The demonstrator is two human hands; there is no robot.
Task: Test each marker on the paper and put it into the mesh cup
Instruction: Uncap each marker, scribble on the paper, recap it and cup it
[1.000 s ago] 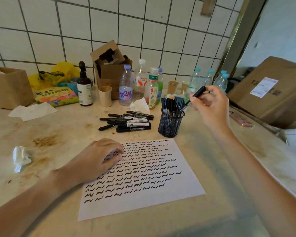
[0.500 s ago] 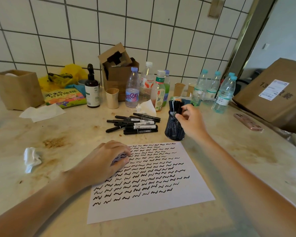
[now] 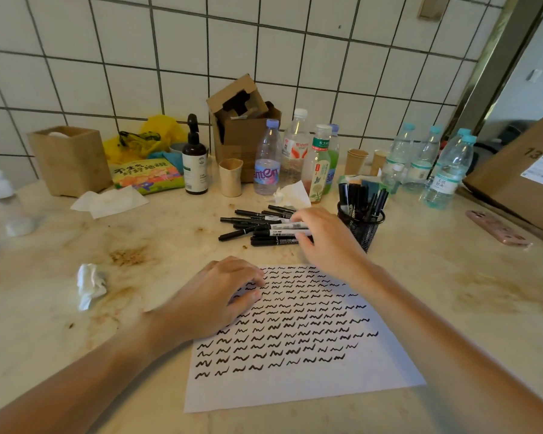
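Observation:
A white sheet of paper (image 3: 295,389) covered with rows of black squiggles lies in front of me on the counter. My left hand (image 3: 213,296) rests on its upper left corner with loosely curled fingers and holds nothing. Behind the sheet lies a pile of several black markers (image 3: 251,228). My right hand (image 3: 323,239) reaches over the right ends of these markers, index finger and thumb spread across them and touching them; no marker is lifted. The black mesh cup (image 3: 362,234) stands just right of that hand, with several markers (image 3: 361,198) upright in it.
Bottles (image 3: 267,164), paper cups (image 3: 231,177), a dark pump bottle (image 3: 195,164) and an open cardboard box (image 3: 242,126) line the tiled wall. A crumpled tissue (image 3: 90,285) lies left. A pink phone (image 3: 496,228) and large carton (image 3: 521,177) sit right.
My right hand dropped its marker into the mesh cup, then moved left to the pile of markers. My left hand stayed on the paper.

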